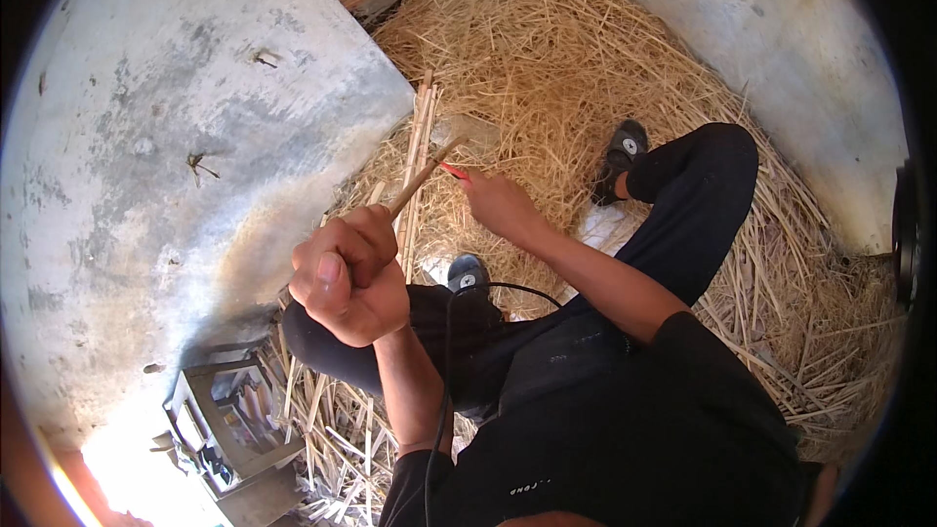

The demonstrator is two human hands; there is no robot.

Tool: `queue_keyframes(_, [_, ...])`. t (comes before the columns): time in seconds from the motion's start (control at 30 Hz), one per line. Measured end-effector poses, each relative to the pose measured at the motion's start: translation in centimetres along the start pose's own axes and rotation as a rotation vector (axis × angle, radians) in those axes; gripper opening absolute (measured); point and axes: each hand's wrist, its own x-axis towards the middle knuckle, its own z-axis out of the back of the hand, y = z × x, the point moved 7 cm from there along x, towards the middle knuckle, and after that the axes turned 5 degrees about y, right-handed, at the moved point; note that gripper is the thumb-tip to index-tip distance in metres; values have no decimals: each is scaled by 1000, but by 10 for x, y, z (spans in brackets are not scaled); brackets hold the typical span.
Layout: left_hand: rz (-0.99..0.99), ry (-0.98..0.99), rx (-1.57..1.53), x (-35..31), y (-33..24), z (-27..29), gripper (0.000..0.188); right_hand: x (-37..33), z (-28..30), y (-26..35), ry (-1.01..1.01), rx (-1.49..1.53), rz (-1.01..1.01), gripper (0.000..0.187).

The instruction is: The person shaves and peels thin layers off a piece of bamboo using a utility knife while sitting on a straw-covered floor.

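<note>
My left hand [351, 275] is closed around a thin brown stick [418, 185], which slants up and away from the fist. My right hand [500, 207] grips a small red-handled tool [454, 172]; its tip meets or lies very close to the stick near the far end. Whether that tool has a blade cannot be made out at this size. Beyond the stick, several long pale stalks [422, 132] lie side by side, pointing away from me.
Straw [547, 49] covers much of the floor, with loose stalks [771, 263] to the right. A pale, stained wall [195, 88] rises on the left. At lower left stands an open box [239, 420] with things inside. A black cable [447, 381] runs over my lap.
</note>
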Motion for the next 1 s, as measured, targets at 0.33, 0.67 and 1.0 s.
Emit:
queue_keyframes(0.33, [33,68,46,2,-1,1,47,-3,32,41,-254,29,268,41])
queue_keyframes(0.67, [58,115,45,1,-1,4,46,30,-18,-21,205,901,-190,42])
queue_keyframes(1.0, [94,105,66,1,-2,-3,41,-7,-25,-22,383,469,-204,44])
